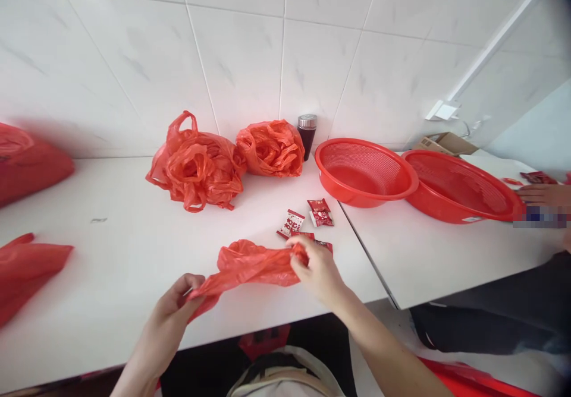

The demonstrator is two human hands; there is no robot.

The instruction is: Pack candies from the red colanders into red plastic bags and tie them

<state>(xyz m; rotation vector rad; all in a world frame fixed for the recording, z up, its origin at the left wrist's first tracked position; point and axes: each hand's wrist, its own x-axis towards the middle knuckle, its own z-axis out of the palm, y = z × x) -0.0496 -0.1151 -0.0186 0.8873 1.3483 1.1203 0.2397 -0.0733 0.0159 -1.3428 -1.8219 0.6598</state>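
A thin red plastic bag [259, 264] is stretched between my two hands above the white table. My left hand [172, 308] pinches its lower left end between thumb and fingers. At the other end my right hand [317, 269] has its fingers closed on the bunched plastic. Just behind my right hand lie several small wrapped packets [292, 223] in red and white, some of them partly covered by it.
Two heaps of red bags, a larger one [200, 168] and a smaller one [272, 147], sit near the wall beside a dark jar [307, 135]. Two red baskets [366, 171] [464, 186] stand right. More red plastic [31, 272] lies left. Another person's hand [546, 195] is far right.
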